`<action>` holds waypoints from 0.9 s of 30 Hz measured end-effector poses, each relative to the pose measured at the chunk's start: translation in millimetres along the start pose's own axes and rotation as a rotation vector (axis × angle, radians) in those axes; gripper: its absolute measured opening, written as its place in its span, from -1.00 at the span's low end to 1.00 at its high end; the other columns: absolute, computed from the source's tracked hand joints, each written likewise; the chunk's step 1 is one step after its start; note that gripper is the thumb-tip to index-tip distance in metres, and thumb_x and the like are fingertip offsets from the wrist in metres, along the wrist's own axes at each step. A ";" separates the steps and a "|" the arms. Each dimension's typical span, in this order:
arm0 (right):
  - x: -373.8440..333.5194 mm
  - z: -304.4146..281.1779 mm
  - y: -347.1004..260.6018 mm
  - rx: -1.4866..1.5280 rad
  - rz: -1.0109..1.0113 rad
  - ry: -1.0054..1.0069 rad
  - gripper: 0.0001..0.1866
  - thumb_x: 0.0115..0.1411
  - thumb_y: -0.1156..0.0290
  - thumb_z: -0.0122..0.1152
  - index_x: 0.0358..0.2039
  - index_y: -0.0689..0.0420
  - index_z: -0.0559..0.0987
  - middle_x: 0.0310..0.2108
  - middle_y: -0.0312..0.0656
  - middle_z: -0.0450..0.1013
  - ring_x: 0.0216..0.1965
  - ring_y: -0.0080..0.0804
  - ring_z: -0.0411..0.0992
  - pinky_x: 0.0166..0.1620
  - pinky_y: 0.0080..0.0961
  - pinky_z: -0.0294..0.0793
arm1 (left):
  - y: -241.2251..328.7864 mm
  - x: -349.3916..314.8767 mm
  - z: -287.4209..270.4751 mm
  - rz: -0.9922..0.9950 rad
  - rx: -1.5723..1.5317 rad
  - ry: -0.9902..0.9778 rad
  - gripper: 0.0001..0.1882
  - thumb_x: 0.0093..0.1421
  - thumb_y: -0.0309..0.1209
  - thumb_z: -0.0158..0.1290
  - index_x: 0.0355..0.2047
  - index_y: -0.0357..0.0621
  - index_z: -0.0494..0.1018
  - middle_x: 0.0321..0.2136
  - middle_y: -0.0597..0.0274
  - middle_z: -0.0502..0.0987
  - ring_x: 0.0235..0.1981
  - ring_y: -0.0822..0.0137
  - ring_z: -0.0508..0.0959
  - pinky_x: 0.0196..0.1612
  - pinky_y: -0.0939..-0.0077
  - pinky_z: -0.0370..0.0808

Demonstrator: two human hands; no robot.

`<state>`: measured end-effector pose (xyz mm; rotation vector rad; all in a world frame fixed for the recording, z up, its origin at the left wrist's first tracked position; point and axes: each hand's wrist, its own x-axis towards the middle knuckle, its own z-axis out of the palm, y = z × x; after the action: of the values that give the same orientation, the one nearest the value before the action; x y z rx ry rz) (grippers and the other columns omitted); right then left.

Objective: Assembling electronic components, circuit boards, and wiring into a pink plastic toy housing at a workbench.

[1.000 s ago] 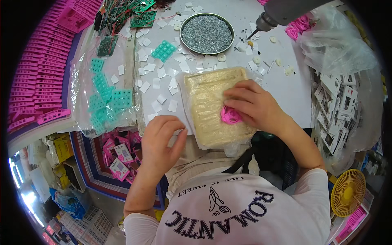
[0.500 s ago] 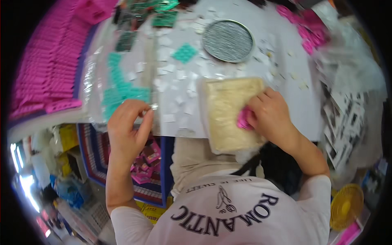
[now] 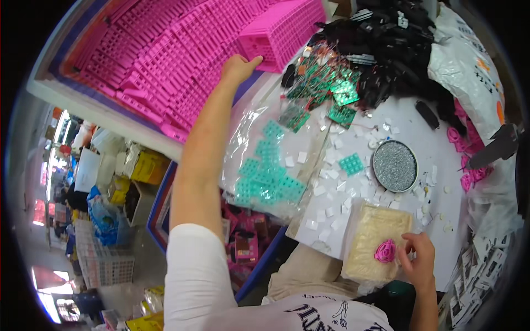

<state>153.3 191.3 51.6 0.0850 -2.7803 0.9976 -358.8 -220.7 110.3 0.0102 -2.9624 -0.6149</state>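
My left arm stretches far forward, and my left hand (image 3: 238, 69) is beside a pink lattice-sided basket (image 3: 281, 36) and over rows of stacked pink plastic parts (image 3: 171, 60). Its thumb sticks out apart from the fingers, which are partly hidden; no held thing shows. A pink rose-shaped piece (image 3: 385, 251) lies on a beige, plastic-wrapped pad (image 3: 367, 229) at the table's near edge. My right hand (image 3: 420, 258) hovers just right of that piece, fingers loosely bent and apart, holding nothing visible.
Teal button-pad pieces (image 3: 268, 171) lie on clear plastic, with small white squares scattered alongside. A round tin (image 3: 394, 165) holds tiny metallic bits. Green circuit boards with wires (image 3: 331, 83) and black parts (image 3: 386, 49) pile up behind. A blue crate (image 3: 259, 276) stands below the table edge.
My left hand has moved from the teal pieces forward to the pink parts. My right hand has let go of the pink rose-shaped piece, which rests on the pad. The view has swung left.
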 end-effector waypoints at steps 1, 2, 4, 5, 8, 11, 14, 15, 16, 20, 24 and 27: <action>-0.5 0.4 -1.9 0.014 -0.013 -0.004 -0.70 -0.02 0.56 0.41 -0.23 0.17 0.60 -0.56 -0.18 0.40 -0.50 -0.24 0.37 -0.41 -0.30 0.33 | 0.8 16.0 13.4 -0.020 0.064 0.047 -0.18 0.08 0.37 0.17 -0.22 -0.30 0.65 -0.25 -0.11 0.69 -0.21 0.00 0.69 -0.12 0.16 0.59; -0.6 1.6 -3.0 0.026 -0.030 -0.011 -0.72 -0.02 0.56 0.41 -0.24 0.17 0.60 -0.57 -0.19 0.40 -0.51 -0.25 0.37 -0.42 -0.30 0.34 | -0.8 29.0 27.2 -0.046 0.126 0.096 -0.12 0.06 0.43 0.13 -0.21 -0.30 0.66 -0.23 -0.14 0.69 -0.17 -0.03 0.69 -0.10 0.11 0.59; -6.9 -6.2 -5.9 0.031 0.031 -0.009 -0.76 -0.01 0.53 0.42 -0.28 0.14 0.61 -0.59 -0.22 0.42 -0.51 -0.25 0.39 -0.42 -0.31 0.36 | 44.4 31.5 62.0 -0.119 0.142 0.179 -0.15 0.05 0.46 0.11 -0.21 -0.19 0.70 -0.17 -0.14 0.69 -0.05 -0.11 0.68 0.02 0.02 0.57; -10.2 -10.9 -3.9 -0.008 0.019 -0.011 -0.77 0.00 0.52 0.43 -0.29 0.13 0.62 -0.59 -0.22 0.43 -0.51 -0.24 0.40 -0.43 -0.31 0.36 | 60.3 34.5 78.0 -0.091 0.149 0.196 -0.14 0.06 0.46 0.11 -0.21 -0.19 0.70 -0.17 -0.14 0.69 -0.06 -0.12 0.68 0.00 -0.01 0.58; -31.1 -26.7 4.4 -0.107 0.038 -0.058 -0.81 0.04 0.45 0.43 -0.30 0.09 0.63 -0.58 -0.25 0.45 -0.51 -0.23 0.42 -0.43 -0.30 0.39 | 46.8 66.9 95.6 0.017 0.266 0.207 -0.23 0.17 0.39 0.05 -0.24 -0.15 0.71 -0.19 -0.12 0.69 -0.11 -0.14 0.69 -0.09 -0.08 0.59; -51.7 -33.7 23.7 -0.066 0.080 0.045 -0.87 0.11 0.39 0.39 -0.32 0.07 0.65 -0.55 -0.26 0.47 -0.48 -0.22 0.45 -0.41 -0.29 0.42 | -30.4 102.8 111.5 0.220 0.264 0.359 -0.50 0.24 0.01 0.11 -0.02 -0.10 0.62 -0.21 -0.08 0.69 -0.18 -0.13 0.68 -0.13 -0.07 0.57; -64.5 -51.8 37.1 -0.080 0.150 0.124 -0.89 0.11 0.41 0.37 -0.32 0.08 0.66 -0.54 -0.24 0.47 -0.47 -0.22 0.45 -0.37 -0.29 0.45 | -123.3 127.4 80.5 0.260 0.231 0.570 -0.48 0.22 -0.01 0.11 0.00 -0.14 0.61 -0.13 -0.15 0.67 -0.09 -0.16 0.65 -0.03 -0.01 0.56; -61.4 -55.9 46.9 -0.034 0.085 0.181 -0.89 0.11 0.42 0.37 -0.33 0.08 0.66 -0.54 -0.24 0.47 -0.47 -0.22 0.45 -0.36 -0.30 0.45 | -179.1 149.2 -38.0 0.045 0.315 0.514 -0.47 0.23 -0.03 0.12 0.02 -0.19 0.58 -0.08 -0.17 0.65 -0.05 -0.18 0.62 0.02 -0.01 0.53; -72.3 -65.9 55.1 -0.051 0.100 0.207 -0.89 0.11 0.42 0.37 -0.33 0.09 0.66 -0.54 -0.24 0.47 -0.47 -0.22 0.45 -0.35 -0.30 0.46 | -188.7 144.6 -62.3 0.032 0.262 0.572 -0.43 0.24 0.00 0.12 0.02 -0.24 0.56 -0.07 -0.18 0.64 -0.04 -0.18 0.61 0.04 0.01 0.52; -110.2 -135.1 82.4 -0.503 0.239 0.452 -0.82 0.07 0.43 0.36 -0.27 0.10 0.66 -0.37 -0.19 0.54 -0.23 -0.14 0.49 -0.15 -0.28 0.49 | -137.1 -8.4 -21.7 0.295 0.052 0.448 -0.39 0.39 -0.06 0.06 0.17 -0.41 0.38 0.05 -0.17 0.55 0.01 -0.05 0.58 0.07 0.20 0.48; -91.7 -164.8 132.0 -0.784 0.307 0.460 -0.63 0.04 0.33 0.38 -0.11 0.11 0.61 -0.02 -0.09 0.48 0.14 0.00 0.32 0.09 -0.24 0.41 | -52.6 -199.1 -80.9 0.424 -0.426 0.261 -0.48 0.46 -0.22 0.03 0.25 -0.37 0.32 0.08 -0.02 0.52 -0.01 0.19 0.57 0.03 0.40 0.50; -76.9 -163.3 143.4 -0.986 0.230 0.349 -0.63 0.07 0.28 0.37 -0.11 0.12 0.61 0.00 -0.08 0.48 0.17 0.00 0.32 0.13 -0.23 0.39 | 30.0 -328.6 -31.0 0.152 -0.938 -0.094 -0.54 0.46 -0.36 -0.01 0.29 -0.33 0.30 0.02 0.00 0.53 -0.06 0.27 0.58 -0.01 0.41 0.57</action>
<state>237.5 405.0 70.7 -0.4929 -2.6411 -0.3775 -28.4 -195.6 113.6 -0.3210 -2.4122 -1.9106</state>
